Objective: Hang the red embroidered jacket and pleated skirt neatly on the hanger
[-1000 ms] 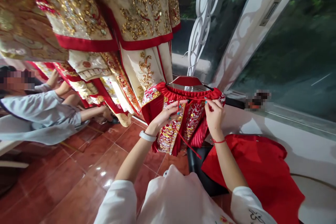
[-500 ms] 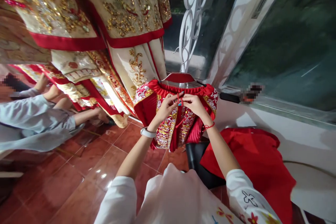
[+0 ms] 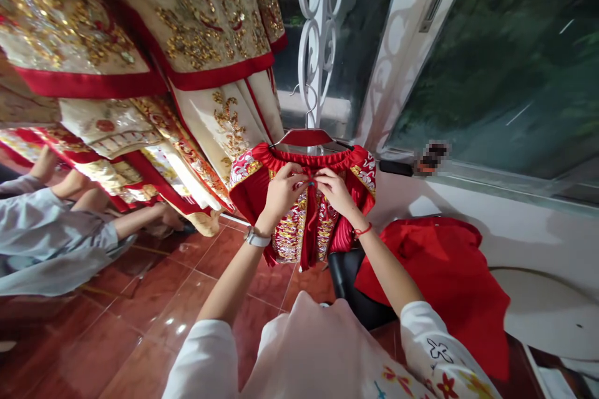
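Observation:
A red embroidered skirt (image 3: 255, 184) hangs by its gathered waistband from a red hanger (image 3: 306, 136) hooked on a white scrolled railing (image 3: 313, 43). My left hand (image 3: 281, 190) and my right hand (image 3: 333, 190) meet at the middle of the waistband. Both pinch the thin red waist cord (image 3: 311, 182) there, fingertips almost touching. The skirt's gold and silver panels (image 3: 290, 234) hang below my hands. A white band sits on my left wrist, a red string on my right.
Cream and gold embroidered gowns (image 3: 196, 25) with red hems hang at the left. A person in a grey sleeve (image 3: 56, 240) crouches at their hems, lower left. Red cloth (image 3: 435, 274) lies over a black chair (image 3: 346, 274) at the right. A window (image 3: 505, 56) and white sill stand behind.
My hands were apart a second ago, each pulling a cord end. They have come together at the waistband's centre. The view has shifted so the skirt sits further left.

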Available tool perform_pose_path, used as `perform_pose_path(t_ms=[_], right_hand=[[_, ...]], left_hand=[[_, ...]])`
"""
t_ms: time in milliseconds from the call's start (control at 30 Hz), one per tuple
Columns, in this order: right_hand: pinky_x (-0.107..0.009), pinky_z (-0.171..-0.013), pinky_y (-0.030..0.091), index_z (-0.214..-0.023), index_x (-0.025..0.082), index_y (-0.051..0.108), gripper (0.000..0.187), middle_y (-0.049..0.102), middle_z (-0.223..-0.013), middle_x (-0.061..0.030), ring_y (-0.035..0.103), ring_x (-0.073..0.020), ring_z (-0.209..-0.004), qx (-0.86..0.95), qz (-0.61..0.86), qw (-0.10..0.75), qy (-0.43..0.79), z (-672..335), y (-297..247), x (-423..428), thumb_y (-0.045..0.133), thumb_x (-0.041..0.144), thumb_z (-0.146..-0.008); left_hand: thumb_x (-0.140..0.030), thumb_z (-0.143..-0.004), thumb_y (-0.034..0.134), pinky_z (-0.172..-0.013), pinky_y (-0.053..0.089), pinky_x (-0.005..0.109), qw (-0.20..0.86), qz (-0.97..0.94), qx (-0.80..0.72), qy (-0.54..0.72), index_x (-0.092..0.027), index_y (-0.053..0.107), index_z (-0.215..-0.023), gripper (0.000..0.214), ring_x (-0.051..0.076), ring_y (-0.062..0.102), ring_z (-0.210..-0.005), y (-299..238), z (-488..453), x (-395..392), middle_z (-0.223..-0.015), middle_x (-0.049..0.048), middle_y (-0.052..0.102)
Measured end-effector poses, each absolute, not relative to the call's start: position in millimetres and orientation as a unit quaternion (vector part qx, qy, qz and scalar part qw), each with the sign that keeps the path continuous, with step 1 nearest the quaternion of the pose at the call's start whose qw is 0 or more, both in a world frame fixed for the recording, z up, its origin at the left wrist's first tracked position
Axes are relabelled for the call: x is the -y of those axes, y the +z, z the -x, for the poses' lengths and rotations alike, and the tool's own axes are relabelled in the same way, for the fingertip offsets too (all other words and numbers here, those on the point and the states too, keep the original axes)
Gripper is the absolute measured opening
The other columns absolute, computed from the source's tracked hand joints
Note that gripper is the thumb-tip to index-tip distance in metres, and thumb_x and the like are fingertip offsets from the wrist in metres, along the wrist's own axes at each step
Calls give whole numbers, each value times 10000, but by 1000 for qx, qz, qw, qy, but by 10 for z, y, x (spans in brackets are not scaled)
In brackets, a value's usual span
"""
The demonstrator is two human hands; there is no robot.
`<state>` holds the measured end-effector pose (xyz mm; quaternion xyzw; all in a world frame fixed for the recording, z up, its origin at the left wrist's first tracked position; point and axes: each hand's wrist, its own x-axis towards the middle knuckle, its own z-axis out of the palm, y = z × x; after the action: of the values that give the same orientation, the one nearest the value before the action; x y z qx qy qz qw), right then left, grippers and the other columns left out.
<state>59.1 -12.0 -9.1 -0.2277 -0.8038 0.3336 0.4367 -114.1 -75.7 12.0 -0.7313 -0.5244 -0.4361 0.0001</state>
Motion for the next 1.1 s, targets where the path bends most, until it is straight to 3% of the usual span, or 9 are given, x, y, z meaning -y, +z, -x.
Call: perform_pose_path(t_ms=[200, 333, 433, 533, 600, 667, 833, 933, 1100], right_hand=[[-377, -837, 576, -929, 237, 748, 259, 642, -1033, -93, 629, -226, -926, 740, 303, 544, 257, -783, -51, 102, 493, 265, -966], [-348, -744, 607, -926, 232, 712, 281, 623, -1066, -89, 631, -209, -886, 697, 337, 568, 280, -956, -31, 12, 503, 413, -973], [-342, -701, 610, -942, 231, 664, 317, 658, -975, -68, 646, -195, -822, 627, 306, 559, 448, -887, -118, 33, 584, 537, -916], [-365, -729, 601, -899, 230, 626, 331, 688, -888, -68, 667, -219, -865, 531, 261, 536, 602, -739, -198, 96, 584, 557, -913], [-359, -727, 591, -858, 228, 610, 332, 698, -880, -71, 673, -216, -871, 514, 244, 530, 629, -701, -198, 115, 516, 530, -959], [-314, -677, 572, -841, 227, 614, 377, 686, -821, -48, 660, -183, -778, 568, 253, 526, 580, -756, -147, 104, 426, 508, -1008], [-243, -670, 527, -848, 197, 696, 277, 686, -794, -19, 620, -163, -737, 738, 323, 500, 317, -1117, 55, 70, 593, 434, -950], [-328, -819, 542, -997, 225, 713, 162, 731, -1006, -71, 664, -219, -916, 760, 312, 520, 233, -1265, 108, 61, 616, 339, -937], [-473, -1114, 424, -1261, 243, 650, 346, 658, -1314, -106, 578, -264, -1248, 721, 336, 592, 132, -1432, 62, -235, 583, 282, -923]], left_hand=[[-234, -965, 532, -851, 418, 390, 111, 758, 554, -325, -226, 729, -969, 197, 254, 586, -920, 157, 1293, 783, -1006, 99, 684], [-218, -945, 539, -838, 403, 388, 64, 728, 583, -355, -227, 710, -904, 177, 252, 584, -879, 168, 1424, 815, -948, 93, 683], [-291, -926, 574, -796, 428, 334, -89, 664, 566, -480, -211, 672, -877, 136, 216, 587, -843, 137, 1317, 820, -921, 74, 666], [-468, -855, 648, -706, 457, 280, -358, 524, 468, -615, -209, 586, -867, 267, 166, 577, -730, 50, 1114, 778, -834, 32, 632], [-546, -767, 709, -649, 455, 253, -502, 422, 397, -642, -213, 512, -812, 389, 134, 554, -657, -10, 1039, 737, -775, -1, 592], [-551, -719, 745, -600, 428, 226, -545, 378, 378, -646, -212, 466, -756, 440, 107, 507, -600, -37, 1059, 713, -717, -30, 535], [-404, -831, 694, -601, 385, 227, -308, 578, 514, -554, -182, 592, -746, 258, 111, 450, -591, 108, 1273, 851, -648, -26, 523], [-312, -901, 611, -758, 470, 287, -126, 651, 547, -511, -192, 665, -907, 132, 175, 582, -785, 260, 1330, 1025, -869, 42, 653], [-294, -885, 631, -1081, 421, 448, 89, 589, 587, -548, -205, 621, -1209, 336, 281, 529, -1245, 387, 1747, 1100, -1274, 129, 602]])
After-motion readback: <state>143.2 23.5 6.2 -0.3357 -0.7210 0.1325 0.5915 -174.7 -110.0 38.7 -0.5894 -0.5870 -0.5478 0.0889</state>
